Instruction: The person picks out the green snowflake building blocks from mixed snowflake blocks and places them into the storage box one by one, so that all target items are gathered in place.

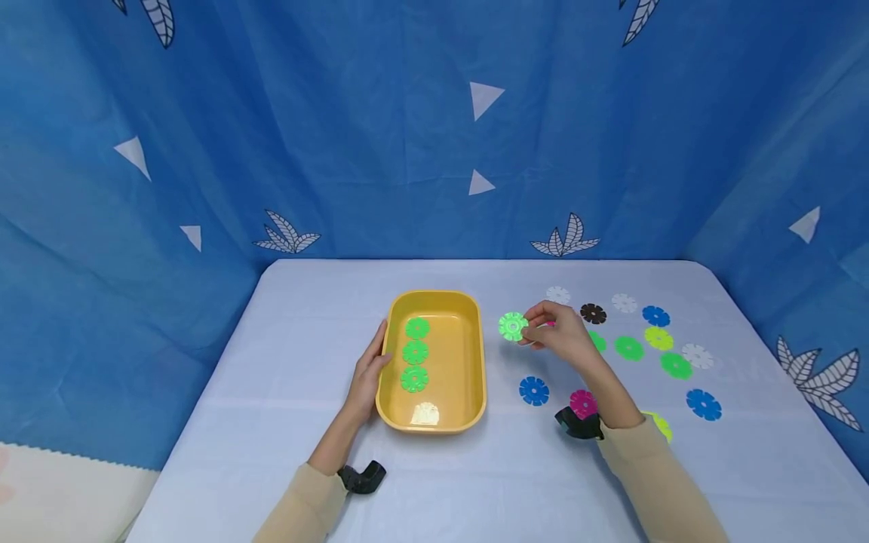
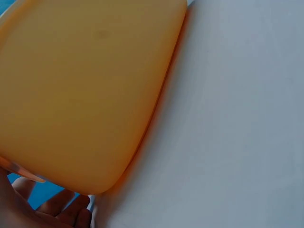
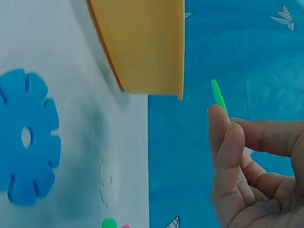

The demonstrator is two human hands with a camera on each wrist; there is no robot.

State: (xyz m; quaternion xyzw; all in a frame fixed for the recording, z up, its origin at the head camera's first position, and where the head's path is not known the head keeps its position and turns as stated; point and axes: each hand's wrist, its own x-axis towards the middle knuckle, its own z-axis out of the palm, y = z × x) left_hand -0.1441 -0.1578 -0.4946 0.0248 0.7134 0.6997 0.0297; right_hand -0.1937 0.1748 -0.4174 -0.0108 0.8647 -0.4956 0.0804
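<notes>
My left hand (image 1: 367,377) grips the left side of a yellow plastic tray (image 1: 475,362), thumb over the rim and fingers along the outer wall. The left wrist view shows the tray's outer wall (image 2: 90,95) close up, the fingers partly hidden behind it. Inside the tray, three green notched discs (image 1: 416,351) lie in a column along the left side. To the right of the tray, my right hand (image 1: 558,332) pinches another green notched disc (image 1: 512,326) by its edge between thumb and fingers. Seen edge-on in the right wrist view, this disc (image 3: 218,94) is raised above the table.
More notched discs lie spread over the right of the white table (image 1: 271,362): a blue disc (image 1: 534,391) near the tray, a pink disc (image 1: 583,404) beside the right wrist, a black disc (image 1: 594,314), plus several white, green, yellow and blue ones. A blue curtain (image 1: 400,136) hangs behind.
</notes>
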